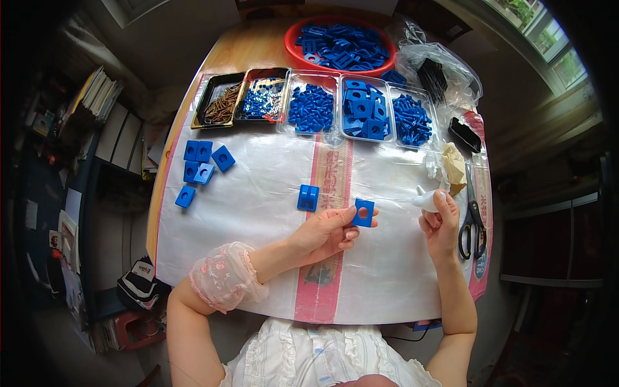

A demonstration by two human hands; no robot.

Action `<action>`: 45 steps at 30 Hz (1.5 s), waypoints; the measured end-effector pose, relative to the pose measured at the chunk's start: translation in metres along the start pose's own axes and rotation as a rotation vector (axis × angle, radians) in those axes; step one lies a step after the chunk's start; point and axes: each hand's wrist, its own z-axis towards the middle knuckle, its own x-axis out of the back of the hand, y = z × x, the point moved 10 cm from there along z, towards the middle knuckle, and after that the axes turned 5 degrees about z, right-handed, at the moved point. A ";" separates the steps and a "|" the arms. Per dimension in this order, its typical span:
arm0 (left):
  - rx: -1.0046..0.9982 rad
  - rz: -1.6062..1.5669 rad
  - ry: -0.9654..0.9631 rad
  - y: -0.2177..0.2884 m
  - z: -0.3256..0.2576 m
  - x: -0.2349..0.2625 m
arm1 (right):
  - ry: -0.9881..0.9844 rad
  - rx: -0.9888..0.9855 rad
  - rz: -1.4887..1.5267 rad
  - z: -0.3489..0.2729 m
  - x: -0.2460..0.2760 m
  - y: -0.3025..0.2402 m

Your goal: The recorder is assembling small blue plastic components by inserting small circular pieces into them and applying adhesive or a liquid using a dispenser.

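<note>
Between the thumb and fingers of my left hand (322,233) is a blue square plastic piece (364,222) with a round hole, held up over the middle of the table. My right hand (442,222) is closed around a small white squeeze bottle (425,202), its narrow nozzle tilted up and to the left. The bottle is apart from the blue piece. Just left of the held piece, a blue grooved block (308,198) lies on the white sheet. Several blue holed pieces (204,173) are grouped farther left.
Along the back stand trays of brown screws (222,103), small blue and silver parts (263,100), blue cone-like parts (311,108), blue holed blocks (365,111) and blue pegs (412,120). Behind them is a red basin (289,53). Black scissors (475,222) lie beside my right hand.
</note>
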 end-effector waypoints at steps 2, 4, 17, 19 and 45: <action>-0.001 0.001 0.002 0.000 0.000 0.000 | 0.005 0.004 -0.005 0.000 -0.001 -0.002; -0.001 0.002 0.005 0.000 0.000 0.001 | 0.005 -0.001 -0.007 0.000 -0.002 -0.001; -0.016 -0.054 0.015 0.003 -0.001 0.002 | 0.012 -0.002 0.021 0.001 0.002 -0.004; -0.024 -0.059 0.025 0.005 -0.001 0.003 | 0.018 0.013 0.025 0.001 0.002 -0.009; -0.059 -0.046 0.029 0.009 -0.002 0.003 | 0.014 0.026 -0.012 0.004 0.007 -0.010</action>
